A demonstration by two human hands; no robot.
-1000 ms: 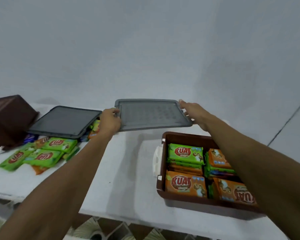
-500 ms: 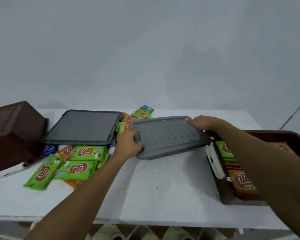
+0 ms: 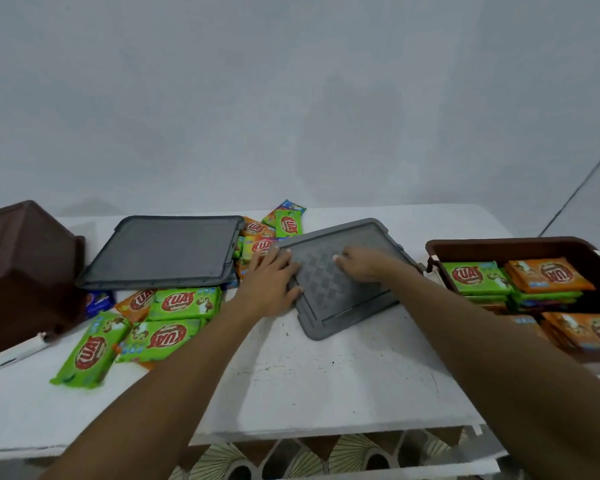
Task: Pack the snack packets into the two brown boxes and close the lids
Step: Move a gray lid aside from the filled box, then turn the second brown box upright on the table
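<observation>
Head view: grey lid [image 3: 340, 306] lies under left hand [image 3: 271, 285] and right hand [image 3: 361, 266].

Illumination is dim and even, with a cool grey cast; the source is not visible. The wall [image 3: 291, 98] reads as flat grey, with one faint darker patch right of centre. Soft, weak-edged shadows lie on the white table [image 3: 326, 382] along the forearms [image 3: 187, 375] and the grey lid's [image 3: 347, 306] near edge. Focus is soft throughout; print on the right-hand packets [image 3: 596, 334] smears. Wide-angle distortion bows the table's near edge and stretches the forearms at the lower corners.
</observation>
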